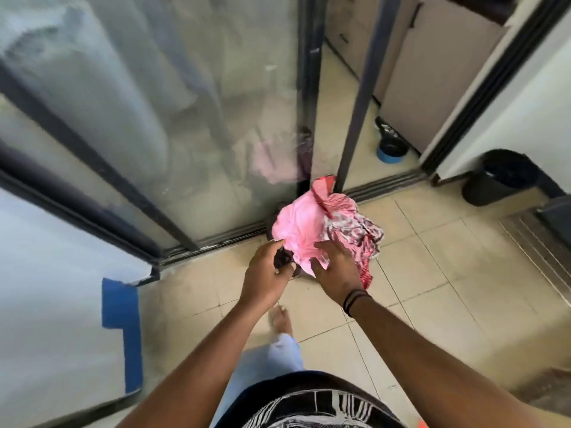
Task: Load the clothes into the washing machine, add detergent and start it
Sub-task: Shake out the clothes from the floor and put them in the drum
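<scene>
A bundle of clothes [312, 230], plain pink cloth with a red-and-white patterned piece on its right side, is held in front of me above the tiled floor. My left hand [267, 274] grips the bundle's lower left edge, where a dark piece of cloth shows between thumb and fingers. My right hand [336, 268] rests on the pink cloth from the right with spread, slightly bent fingers; a black band circles its wrist. No washing machine or detergent is in view.
A dark-framed sliding glass door [173, 125] stands ahead, with a narrow gap [327, 118] at its right edge. A black bin [497, 177] stands at the right by a white wall. A blue-rimmed bowl [391, 151] lies beyond the door track. My foot [281, 319] is on the tiles.
</scene>
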Motion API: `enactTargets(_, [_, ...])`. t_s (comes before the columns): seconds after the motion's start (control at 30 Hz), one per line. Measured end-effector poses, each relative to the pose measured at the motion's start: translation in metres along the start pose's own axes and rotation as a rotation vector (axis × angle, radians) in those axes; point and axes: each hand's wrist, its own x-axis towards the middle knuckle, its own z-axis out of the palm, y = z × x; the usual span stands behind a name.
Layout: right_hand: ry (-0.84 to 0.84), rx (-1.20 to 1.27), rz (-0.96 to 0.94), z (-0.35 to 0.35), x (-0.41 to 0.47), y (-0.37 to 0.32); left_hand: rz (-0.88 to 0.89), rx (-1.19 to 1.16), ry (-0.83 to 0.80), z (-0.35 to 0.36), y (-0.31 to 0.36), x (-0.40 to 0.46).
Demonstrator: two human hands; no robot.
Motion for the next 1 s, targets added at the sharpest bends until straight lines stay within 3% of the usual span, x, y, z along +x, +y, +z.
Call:
enactTargets(0.53, [0.031, -0.061, 0.405, -0.073, 0.171, 0.102, 0.079, 0.037, -0.415, 0.122, 0.046, 0.246])
enactTargets(0.77, [-0.098, -0.045, 0.611, -0.051, 0.221, 0.188, -0.035, 0.13, -0.52, 0.2, 0.026, 0.314])
enactTargets(1.0, [-0.274, -0.041, 0.692, 0.0, 0.254, 0.272, -0.277, 0.144, -0.52, 0.276, -0.035, 0.379])
